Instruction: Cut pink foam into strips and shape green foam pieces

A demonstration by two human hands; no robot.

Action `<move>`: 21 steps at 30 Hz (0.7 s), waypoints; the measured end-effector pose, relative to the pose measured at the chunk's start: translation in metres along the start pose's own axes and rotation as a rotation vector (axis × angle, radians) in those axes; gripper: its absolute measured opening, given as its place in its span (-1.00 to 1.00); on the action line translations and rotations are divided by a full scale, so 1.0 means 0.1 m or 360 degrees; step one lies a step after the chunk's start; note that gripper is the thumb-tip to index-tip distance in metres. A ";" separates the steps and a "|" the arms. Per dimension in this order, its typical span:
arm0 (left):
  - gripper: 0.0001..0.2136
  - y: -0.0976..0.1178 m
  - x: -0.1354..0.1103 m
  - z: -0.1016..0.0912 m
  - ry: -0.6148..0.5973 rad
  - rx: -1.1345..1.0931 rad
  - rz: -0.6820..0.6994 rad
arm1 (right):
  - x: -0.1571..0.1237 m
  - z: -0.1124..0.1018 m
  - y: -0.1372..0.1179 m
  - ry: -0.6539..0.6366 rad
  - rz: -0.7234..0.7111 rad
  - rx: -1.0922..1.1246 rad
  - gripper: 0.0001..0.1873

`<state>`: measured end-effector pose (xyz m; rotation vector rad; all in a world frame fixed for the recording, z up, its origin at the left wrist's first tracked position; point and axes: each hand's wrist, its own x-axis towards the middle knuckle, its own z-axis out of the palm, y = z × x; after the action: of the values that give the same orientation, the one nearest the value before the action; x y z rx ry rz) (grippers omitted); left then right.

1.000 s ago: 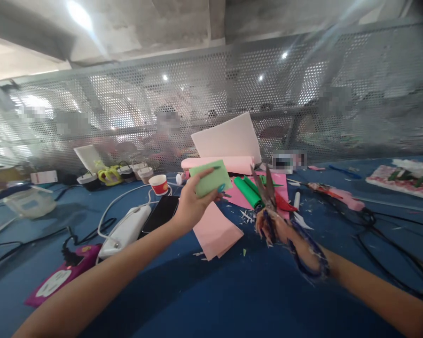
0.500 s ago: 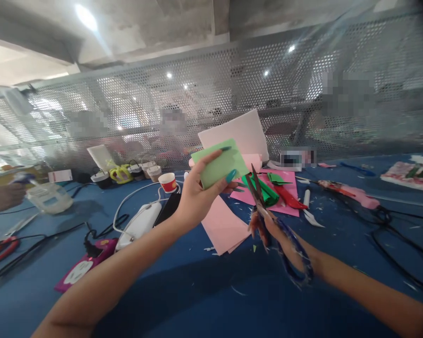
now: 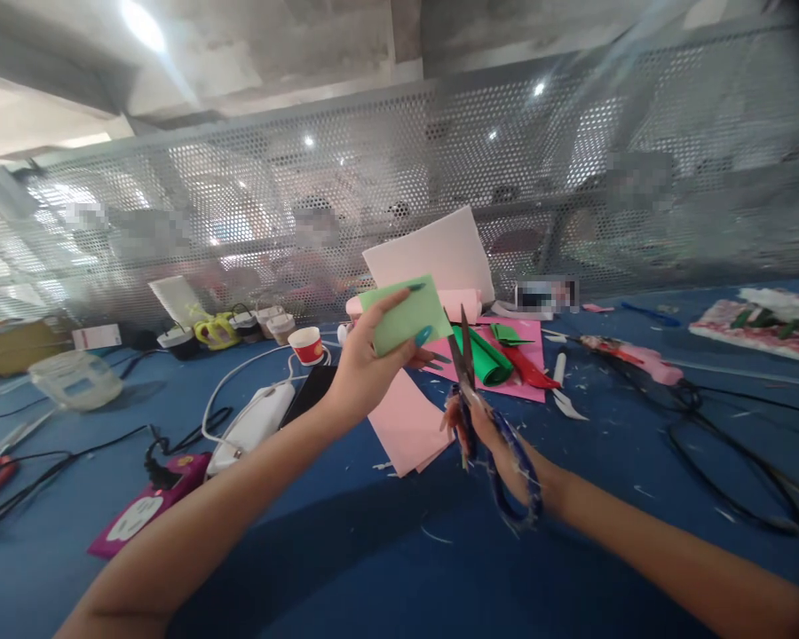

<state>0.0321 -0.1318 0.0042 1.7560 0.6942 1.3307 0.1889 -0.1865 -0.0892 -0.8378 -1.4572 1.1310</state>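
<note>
Scissors [image 3: 467, 383] (one pair) in the right hand [image 3: 493, 440].

Smooth, matt pale-green paper [image 3: 406, 324], metal-bladed scissors [image 3: 467, 366] with plastic-looking blue handles [image 3: 496, 493], matt pink paper sheets [image 3: 409, 426], a perforated, metal-looking partition [image 3: 253, 213], a white plastic power strip [image 3: 254, 428], a translucent plastic tub [image 3: 73, 386], a matt blue tabletop [image 3: 346, 559].

your light green paper [image 3: 409, 317] mid-frame, your blue-handled scissors [image 3: 467, 380] right of centre, pale pink sheets [image 3: 409, 426] lower centre, grey dot-perforated screen [image 3: 253, 173] upper half, blue table [image 3: 373, 568] lower half
</note>
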 end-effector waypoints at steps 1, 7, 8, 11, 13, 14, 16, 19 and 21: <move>-0.48 0.01 0.01 0.00 0.0010 0.0004 0.0002 | 0.02 0.00 0.00 -0.0021 0.0018 -0.0010 -0.54; -0.49 -0.01 0.02 -0.01 0.0020 0.0007 0.0002 | 0.14 0.01 0.02 0.0001 -0.0083 -0.0074 -0.58; -0.49 -0.01 0.03 0.00 0.0014 0.0004 -0.0002 | 0.15 0.01 0.03 0.0020 -0.0099 -0.0080 -0.57; -0.50 -0.02 0.04 -0.01 -0.0002 0.0003 -0.0005 | 0.17 0.02 0.02 0.0067 -0.0117 -0.0111 -0.57; -0.49 -0.03 0.04 -0.01 -0.0015 0.0009 -0.0009 | 0.15 0.02 0.03 0.0059 -0.0132 -0.0131 -0.59; -0.49 -0.02 0.04 -0.02 -0.0026 0.0012 -0.0013 | 0.14 0.01 0.03 0.0049 -0.0144 -0.0141 -0.59; -0.47 -0.02 0.03 -0.02 -0.0050 0.0012 -0.0020 | 0.10 -0.01 0.04 0.0038 -0.0177 -0.0145 -0.61; -0.47 0.00 0.02 -0.02 -0.0068 -0.0002 -0.0024 | 0.05 -0.03 0.05 0.0060 -0.0163 -0.0114 -0.62; -0.48 0.01 0.01 0.00 -0.0074 -0.0016 -0.0032 | 0.02 -0.02 0.05 0.0078 -0.0120 -0.0078 -0.63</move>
<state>0.0320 -0.1318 0.0057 1.7618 0.6762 1.2738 0.1905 -0.1821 -0.0936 -0.8319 -1.4686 1.0154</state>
